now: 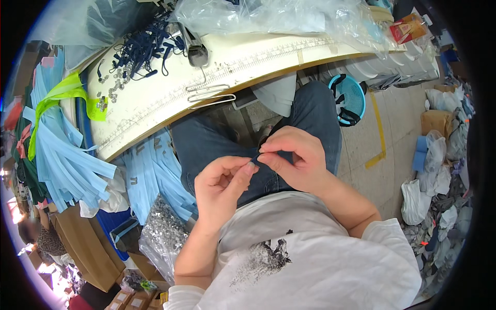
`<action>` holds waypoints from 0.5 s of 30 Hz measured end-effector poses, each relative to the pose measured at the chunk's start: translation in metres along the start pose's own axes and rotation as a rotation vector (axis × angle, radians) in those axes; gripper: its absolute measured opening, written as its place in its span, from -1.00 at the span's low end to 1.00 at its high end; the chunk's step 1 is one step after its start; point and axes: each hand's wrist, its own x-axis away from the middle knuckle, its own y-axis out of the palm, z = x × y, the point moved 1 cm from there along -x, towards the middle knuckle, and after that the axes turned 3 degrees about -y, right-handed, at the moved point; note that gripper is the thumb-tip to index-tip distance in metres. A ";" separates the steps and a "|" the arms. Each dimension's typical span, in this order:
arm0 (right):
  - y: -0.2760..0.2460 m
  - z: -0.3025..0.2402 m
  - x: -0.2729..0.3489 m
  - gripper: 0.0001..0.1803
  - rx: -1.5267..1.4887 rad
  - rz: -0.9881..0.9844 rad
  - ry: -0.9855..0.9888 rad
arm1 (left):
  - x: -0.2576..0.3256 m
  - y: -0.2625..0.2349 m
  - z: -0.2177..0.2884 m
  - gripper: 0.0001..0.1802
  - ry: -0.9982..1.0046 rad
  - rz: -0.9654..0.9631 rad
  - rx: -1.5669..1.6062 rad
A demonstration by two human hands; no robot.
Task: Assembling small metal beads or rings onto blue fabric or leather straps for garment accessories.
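Note:
My left hand (219, 188) and my right hand (295, 157) meet above my lap, both closed in a fingertip pinch. A small dark cord-like piece (262, 140) shows at my right fingertips. What my left thumb and finger pinch is too small to make out. Beyond my hands, navy cord pulls (147, 51) lie heaped on the white table (258, 57), beside a scatter of small silver metal pieces (118, 85). Light blue fabric strips (155, 170) hang beside my left leg, with small dark pieces on them.
A bent wire rack (212, 94) sticks out over the table's near edge. More blue strips (67, 160) and a neon-yellow strip (64, 95) drape at left, above a clear bag of small pieces (164, 232). A turquoise basket (354, 98) stands right; fabric scraps (439, 232) pile farther right.

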 end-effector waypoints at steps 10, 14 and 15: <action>0.001 0.004 0.003 -0.71 0.363 0.084 -0.453 | 0.002 0.012 -0.007 -0.87 -0.134 0.013 0.473; 0.003 0.002 0.000 -0.78 0.152 -0.026 -0.149 | -0.002 0.009 -0.014 -0.86 -0.090 0.040 0.428; 0.004 0.004 -0.002 -0.80 -0.025 0.009 0.044 | -0.003 0.010 -0.014 -0.86 -0.061 0.050 0.328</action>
